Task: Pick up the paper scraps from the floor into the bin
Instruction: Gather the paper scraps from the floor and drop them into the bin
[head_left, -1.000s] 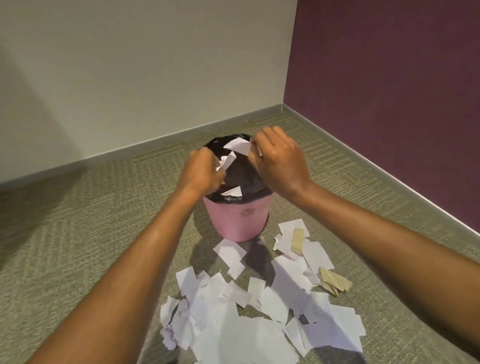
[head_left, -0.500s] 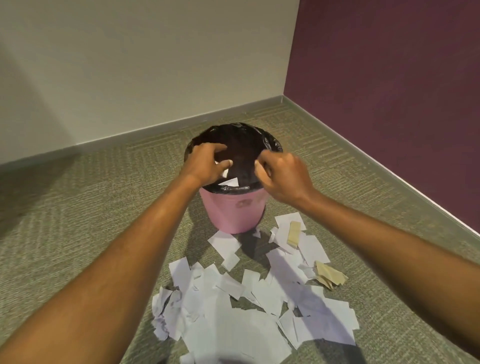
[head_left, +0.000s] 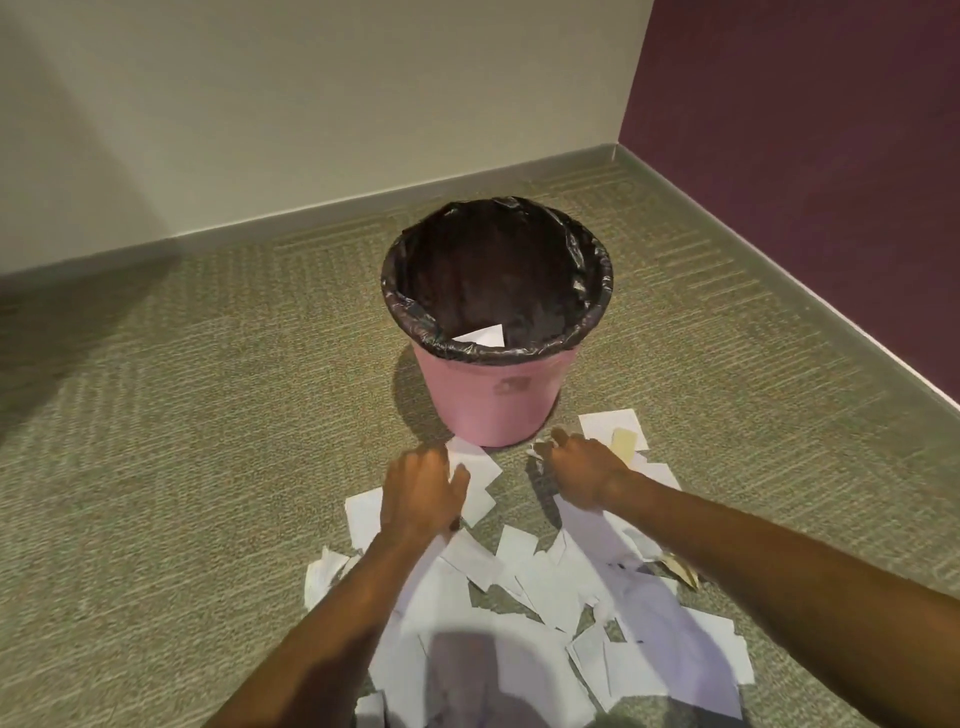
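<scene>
Near one bin (head_left: 493, 410) (one scrap (head_left: 480, 335) inside), left hand (head_left: 423, 493), right hand (head_left: 584, 467) touch scraps (head_left: 545, 597).

Green-grey patterned carpet (head_left: 208, 415) spreads all around the left hand (head_left: 423, 493) and right hand (head_left: 582, 467). Well ahead of both, a cream wall (head_left: 311, 104) with a grey baseboard (head_left: 260, 231). Out beyond the right hand, a dark purple wall (head_left: 805, 130). Far past the left hand, a broad shadow (head_left: 62, 322) lies on the carpet.
</scene>
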